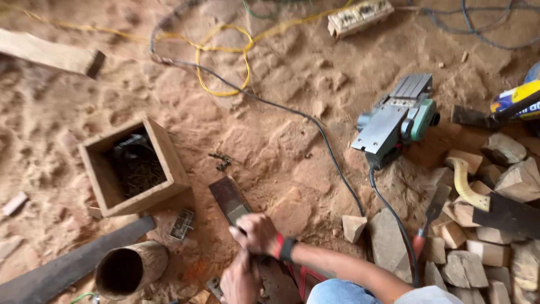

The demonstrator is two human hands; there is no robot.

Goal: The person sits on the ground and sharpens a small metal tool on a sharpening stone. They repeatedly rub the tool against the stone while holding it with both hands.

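Down at the bottom edge the view cuts the person off, so only forearms and two hands show, and the lower end of the flat dark metal blade [229, 201] disappears under the fingers. The right hand [257, 234], with a red and black band at the wrist, is curled tight around the near end of that blade, which angles up and away across the sandy floor [281, 95]. The left hand [241, 280] sits just below, partly out of frame; it looks closed, but I cannot tell what it grips. Left of the blade stands an open wooden box [132, 167], its contents a dark tangle too murky to name. An electric planer [396, 121] lies well apart to the right, beside a heap of wood offcuts [484, 236].
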